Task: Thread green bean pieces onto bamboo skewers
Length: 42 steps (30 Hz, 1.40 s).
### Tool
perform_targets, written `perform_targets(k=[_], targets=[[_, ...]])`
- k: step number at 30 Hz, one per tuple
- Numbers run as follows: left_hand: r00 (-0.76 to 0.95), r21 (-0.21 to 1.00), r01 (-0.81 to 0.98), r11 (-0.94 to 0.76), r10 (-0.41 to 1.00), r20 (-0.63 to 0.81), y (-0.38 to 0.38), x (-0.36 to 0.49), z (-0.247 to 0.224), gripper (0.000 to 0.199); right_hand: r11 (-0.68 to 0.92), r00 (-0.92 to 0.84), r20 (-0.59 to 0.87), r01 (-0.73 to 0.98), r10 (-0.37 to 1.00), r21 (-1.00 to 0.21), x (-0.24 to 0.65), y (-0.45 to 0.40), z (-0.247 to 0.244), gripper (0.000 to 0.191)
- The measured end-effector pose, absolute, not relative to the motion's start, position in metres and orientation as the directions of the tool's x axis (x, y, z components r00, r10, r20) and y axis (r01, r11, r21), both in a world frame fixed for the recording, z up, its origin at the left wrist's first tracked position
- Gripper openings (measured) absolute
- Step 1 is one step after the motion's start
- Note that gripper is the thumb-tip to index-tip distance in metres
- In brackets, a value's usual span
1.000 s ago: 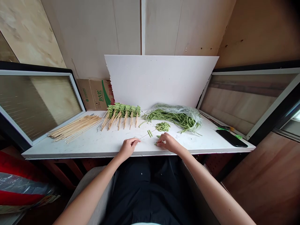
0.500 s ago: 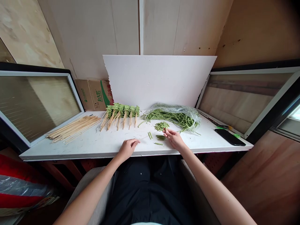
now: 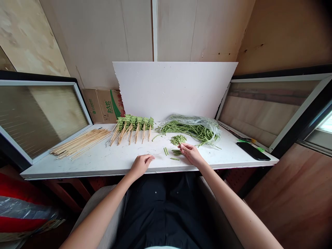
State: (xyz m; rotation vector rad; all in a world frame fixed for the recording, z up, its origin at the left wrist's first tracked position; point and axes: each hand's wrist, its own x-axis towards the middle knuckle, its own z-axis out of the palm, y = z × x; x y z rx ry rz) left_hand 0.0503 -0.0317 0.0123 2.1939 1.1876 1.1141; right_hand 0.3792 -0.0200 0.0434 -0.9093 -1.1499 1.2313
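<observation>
Left hand (image 3: 141, 165): thumb and finger pinched narrow, apparently on a thin skewer (image 3: 158, 153), which shows only faintly. Right hand (image 3: 191, 154): fingertips drawn close together, just near of the chopped pile (image 3: 178, 139); whether they hold a piece cannot be told. Cut bean pieces (image 3: 176, 152) lie on the white table (image 3: 124, 160), between and just beyond the hands. Recommended practice: steady the skewer, meet each piece squarely at its middle, keep fingertips off the point's line, push gently to avoid splitting.
</observation>
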Motion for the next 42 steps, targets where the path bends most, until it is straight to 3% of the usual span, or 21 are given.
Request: perform_targets(k=[31, 42], targets=[[0.318, 0.651, 0.486, -0.583, 0.812, 0.489, -0.031, 0.050, 0.013, 0.036, 0.118, -0.039, 0.139, -0.335, 0.990, -0.935, 0.387, -0.009, 0.029, 0.034], [0.336, 0.661, 0.469, -0.586, 0.810, 0.481, -0.030, 0.047, 0.011, 0.031, 0.156, -0.063, 0.181, -0.287, 0.982, -0.945, 0.385, -0.015, 0.033, 0.028]])
